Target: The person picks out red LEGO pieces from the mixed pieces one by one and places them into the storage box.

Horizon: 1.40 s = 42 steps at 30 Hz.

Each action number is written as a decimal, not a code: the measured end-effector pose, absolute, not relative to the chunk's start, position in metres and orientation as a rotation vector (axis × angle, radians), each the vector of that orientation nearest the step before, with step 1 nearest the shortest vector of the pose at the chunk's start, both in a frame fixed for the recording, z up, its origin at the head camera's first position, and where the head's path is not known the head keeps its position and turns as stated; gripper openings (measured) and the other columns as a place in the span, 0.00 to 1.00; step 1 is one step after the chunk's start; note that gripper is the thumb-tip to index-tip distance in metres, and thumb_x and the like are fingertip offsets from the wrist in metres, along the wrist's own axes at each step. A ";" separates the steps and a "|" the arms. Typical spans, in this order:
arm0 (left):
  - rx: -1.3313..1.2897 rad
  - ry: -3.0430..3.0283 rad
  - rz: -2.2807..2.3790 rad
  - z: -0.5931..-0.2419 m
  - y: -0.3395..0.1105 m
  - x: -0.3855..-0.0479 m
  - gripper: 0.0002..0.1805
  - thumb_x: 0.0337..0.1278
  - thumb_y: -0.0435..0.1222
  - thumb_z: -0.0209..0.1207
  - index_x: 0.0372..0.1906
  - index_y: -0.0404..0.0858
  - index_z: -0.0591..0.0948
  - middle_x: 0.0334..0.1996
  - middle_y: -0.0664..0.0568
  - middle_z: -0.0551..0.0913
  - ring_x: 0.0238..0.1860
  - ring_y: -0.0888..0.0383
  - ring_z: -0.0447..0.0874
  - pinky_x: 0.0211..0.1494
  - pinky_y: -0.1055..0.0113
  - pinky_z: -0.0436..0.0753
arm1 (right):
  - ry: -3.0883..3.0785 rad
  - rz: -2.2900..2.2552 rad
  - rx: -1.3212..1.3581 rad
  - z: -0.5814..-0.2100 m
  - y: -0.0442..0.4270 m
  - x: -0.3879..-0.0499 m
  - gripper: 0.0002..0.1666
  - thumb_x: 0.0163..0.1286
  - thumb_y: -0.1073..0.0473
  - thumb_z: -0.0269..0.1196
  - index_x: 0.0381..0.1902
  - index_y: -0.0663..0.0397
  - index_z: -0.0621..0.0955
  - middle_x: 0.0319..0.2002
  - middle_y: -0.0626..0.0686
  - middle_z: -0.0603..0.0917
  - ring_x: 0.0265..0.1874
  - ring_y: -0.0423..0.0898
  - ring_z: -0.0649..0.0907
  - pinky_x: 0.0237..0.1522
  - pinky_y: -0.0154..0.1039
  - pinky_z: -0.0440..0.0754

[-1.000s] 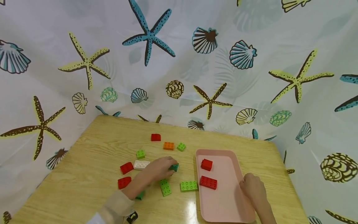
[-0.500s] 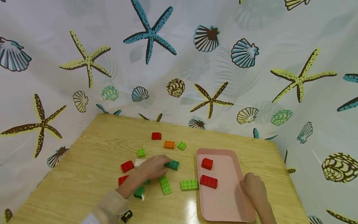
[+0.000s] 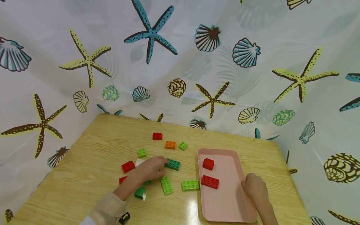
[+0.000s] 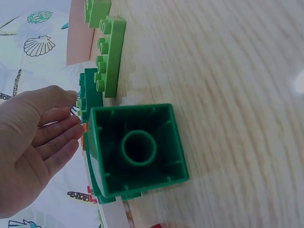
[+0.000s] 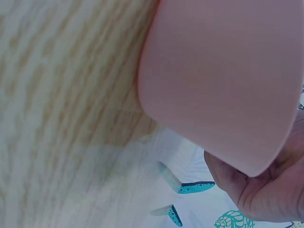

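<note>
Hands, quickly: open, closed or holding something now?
Left hand: open, beside the long dark green brick.
Right hand: closed, holding the pink tray by its rim.

Head view: the left hand (image 3: 152, 168) partly covers a white rectangular plastic brick (image 3: 139, 162); the left forearm (image 3: 129, 185) hides part of a red plastic brick (image 3: 122, 180). Right wrist view: the frame crops the pink plastic tray (image 5: 223, 80), whose wall conceals part of the right hand (image 5: 273, 190).

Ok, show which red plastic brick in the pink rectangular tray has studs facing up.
The long red plastic brick, nearer the right hand, studs on top; the blocky red plastic brick shows a smooth top.
</note>
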State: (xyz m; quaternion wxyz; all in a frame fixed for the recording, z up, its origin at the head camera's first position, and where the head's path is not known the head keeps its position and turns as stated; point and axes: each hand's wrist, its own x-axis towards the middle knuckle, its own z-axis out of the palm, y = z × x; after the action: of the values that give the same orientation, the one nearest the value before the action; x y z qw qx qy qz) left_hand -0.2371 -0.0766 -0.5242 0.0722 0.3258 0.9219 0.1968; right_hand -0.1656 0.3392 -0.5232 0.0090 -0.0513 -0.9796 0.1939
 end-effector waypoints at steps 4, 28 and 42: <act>0.952 2.781 0.594 -0.526 -0.081 -0.237 0.19 0.63 0.36 0.64 0.57 0.34 0.81 0.54 0.44 0.81 0.44 0.55 0.78 0.51 0.57 0.81 | -3.054 0.585 -0.168 -0.524 0.340 -0.167 0.22 0.58 0.67 0.56 0.12 0.48 0.59 0.14 0.45 0.58 0.15 0.44 0.61 0.16 0.38 0.59; 0.897 2.820 0.491 -0.529 -0.094 -0.233 0.15 0.59 0.37 0.68 0.51 0.38 0.84 0.48 0.49 0.82 0.38 0.58 0.77 0.44 0.61 0.81 | -3.043 0.555 -0.156 -0.524 0.339 -0.167 0.19 0.56 0.67 0.57 0.12 0.51 0.61 0.13 0.50 0.65 0.15 0.49 0.66 0.15 0.43 0.63; 0.981 2.865 0.386 -0.532 -0.097 -0.235 0.14 0.56 0.38 0.70 0.46 0.39 0.85 0.43 0.49 0.84 0.38 0.56 0.80 0.43 0.59 0.80 | -3.025 0.558 -0.134 -0.526 0.339 -0.166 0.21 0.56 0.67 0.57 0.12 0.50 0.60 0.13 0.49 0.62 0.14 0.47 0.65 0.15 0.41 0.62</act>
State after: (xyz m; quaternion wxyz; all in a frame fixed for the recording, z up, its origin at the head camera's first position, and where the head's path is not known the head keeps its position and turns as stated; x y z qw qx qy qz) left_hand -0.2348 -0.0968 -0.5324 0.0444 0.3210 0.9376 0.1262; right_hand -0.1659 0.3391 -0.5261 0.0313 -0.0434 -0.9820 0.1811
